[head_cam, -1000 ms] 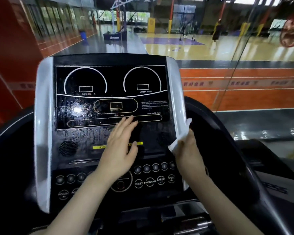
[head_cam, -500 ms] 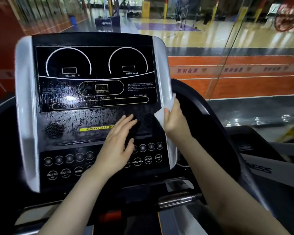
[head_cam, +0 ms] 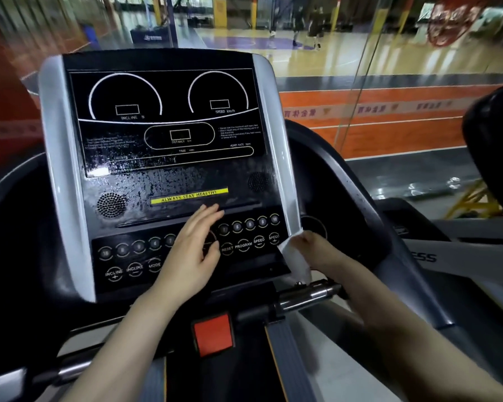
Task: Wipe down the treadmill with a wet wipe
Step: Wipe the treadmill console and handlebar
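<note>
at lower right corner of treadmill console (head_cam: pixel 169 181): right hand (head_cam: pixel 317 250) pinching wet wipe (head_cam: pixel 295 259) against silver side trim (head_cam: pixel 285 175). left hand (head_cam: pixel 193 245) flat, fingers straight, resting over buttons (head_cam: pixel 243 245), holding nothing. could press a key by accident; could snag wipe on trim edge. no containers visible.

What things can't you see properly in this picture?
All in the head view:
- Some round buttons and the middle dial: hidden under the left hand.
- Right hand fingers: behind the wipe, so the grip is hard to read.
- Small white print on the console: too tiny and blurred.
- Word on the side rail: its start is hidden by the black handlebar.
- Court people: far, blurred.
</note>
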The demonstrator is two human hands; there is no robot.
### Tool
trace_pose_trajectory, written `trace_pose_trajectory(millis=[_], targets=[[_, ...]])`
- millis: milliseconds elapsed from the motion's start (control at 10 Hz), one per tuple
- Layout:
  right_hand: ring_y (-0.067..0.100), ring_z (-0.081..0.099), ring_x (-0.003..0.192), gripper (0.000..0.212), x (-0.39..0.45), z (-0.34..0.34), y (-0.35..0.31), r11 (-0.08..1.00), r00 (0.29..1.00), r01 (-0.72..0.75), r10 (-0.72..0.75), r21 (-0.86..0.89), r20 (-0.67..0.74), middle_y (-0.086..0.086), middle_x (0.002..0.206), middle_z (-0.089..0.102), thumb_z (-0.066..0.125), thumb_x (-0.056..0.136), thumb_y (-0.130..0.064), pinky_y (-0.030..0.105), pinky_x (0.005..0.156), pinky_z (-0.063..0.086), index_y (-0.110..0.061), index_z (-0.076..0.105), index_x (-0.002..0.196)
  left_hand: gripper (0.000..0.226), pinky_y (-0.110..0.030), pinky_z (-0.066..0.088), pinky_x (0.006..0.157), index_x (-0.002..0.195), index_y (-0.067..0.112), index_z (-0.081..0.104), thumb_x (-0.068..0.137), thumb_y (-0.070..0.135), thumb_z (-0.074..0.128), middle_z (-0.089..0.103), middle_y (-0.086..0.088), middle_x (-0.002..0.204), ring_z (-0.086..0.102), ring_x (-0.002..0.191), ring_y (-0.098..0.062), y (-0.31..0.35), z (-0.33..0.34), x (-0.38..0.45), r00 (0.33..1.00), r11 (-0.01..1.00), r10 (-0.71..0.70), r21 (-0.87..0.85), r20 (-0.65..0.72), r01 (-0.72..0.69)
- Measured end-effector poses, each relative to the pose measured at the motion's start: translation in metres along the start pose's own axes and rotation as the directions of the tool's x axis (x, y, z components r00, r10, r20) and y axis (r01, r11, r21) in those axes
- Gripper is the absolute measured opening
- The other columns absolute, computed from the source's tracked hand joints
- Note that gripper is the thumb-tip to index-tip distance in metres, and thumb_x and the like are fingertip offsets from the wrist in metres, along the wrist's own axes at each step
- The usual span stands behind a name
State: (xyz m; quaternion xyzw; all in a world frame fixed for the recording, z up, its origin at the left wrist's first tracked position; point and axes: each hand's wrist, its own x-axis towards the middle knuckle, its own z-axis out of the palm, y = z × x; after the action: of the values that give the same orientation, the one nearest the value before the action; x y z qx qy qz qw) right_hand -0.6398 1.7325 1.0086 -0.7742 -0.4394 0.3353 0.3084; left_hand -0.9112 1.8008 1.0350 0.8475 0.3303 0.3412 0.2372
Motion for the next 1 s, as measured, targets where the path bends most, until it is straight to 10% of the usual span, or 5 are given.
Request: trace_pose_trajectory(millis=[300,500,700,900,1000], targets=[[0.029,0.059,0.087,0.037,-0.02,0.049,-0.026,0.941,0.95,-0.245,0.281,0.232,-0.138,0.016,0.098,0.06,0.038,0.103,-0.026,0.031,0.07,0.044,0.003,0.056,0.119,0.055,-0.032,0.016,0.121,0.142,0.026,0.046,0.093,0.004,0.057,0.037,0.013,0.151,0.019,0.147,-0.001,-0.037,-0.038,-0.068,0.989,0.989,-0.147,0.009,-0.028,0.147],[0.027,0.06,0.112,0.039,-0.049,0.105,-0.081,0.953,0.961,-0.227,0.253,-0.202,0.115,0.012,0.118,0.063,0.06,0.091,-0.019,0.028,0.079,0.051,-0.009,0.054,0.128,0.055,-0.037,0.018,0.122,0.142,0.026,0.046,0.093,0.005,0.057,0.037,0.013,0.151,0.019,0.148,-0.007,-0.059,-0.065,-0.114,0.97,0.969,-0.241,0.051,-0.038,0.243],[-0.007,0.059,0.06,0.04,-0.054,0.138,-0.083,0.896,0.976,-0.212,0.173,0.39,0.135,0.021,0.146,0.043,0.04,0.102,-0.006,0.011,0.045,0.041,0.007,0.039,0.14,0.054,-0.026,0.025,0.116,0.14,0.018,0.05,0.09,0.002,0.059,0.042,0.009,0.147,0.029,0.144,-0.012,-0.077,-0.096,-0.151,0.943,0.94,-0.314,0.102,-0.114,0.325],[-0.005,0.056,0.05,0.041,-0.058,0.127,-0.075,0.997,0.974,-0.058,0.066,-0.042,0.217,-0.025,0.053,0.061,0.043,0.101,-0.005,0.017,0.058,0.047,0.019,0.037,0.134,0.053,-0.045,0.025,0.12,0.138,0.013,0.053,0.088,0.001,0.061,0.048,-0.002,0.145,0.032,0.144,-0.022,-0.095,-0.099,-0.181,0.914,0.9,-0.385,0.167,-0.131,0.403],[0.001,0.057,0.067,0.031,-0.086,0.134,-0.104,0.821,0.931,0.262,-0.077,-0.506,0.358,-0.004,0.079,0.065,0.051,0.1,-0.012,0.014,0.064,0.05,-0.001,0.057,0.127,0.047,-0.041,0.021,0.121,0.14,0.013,0.051,0.094,0.011,0.056,0.047,-0.002,0.148,0.029,0.145,-0.02,-0.102,-0.095,-0.196,0.894,0.87,-0.431,0.206,-0.121,0.448]])
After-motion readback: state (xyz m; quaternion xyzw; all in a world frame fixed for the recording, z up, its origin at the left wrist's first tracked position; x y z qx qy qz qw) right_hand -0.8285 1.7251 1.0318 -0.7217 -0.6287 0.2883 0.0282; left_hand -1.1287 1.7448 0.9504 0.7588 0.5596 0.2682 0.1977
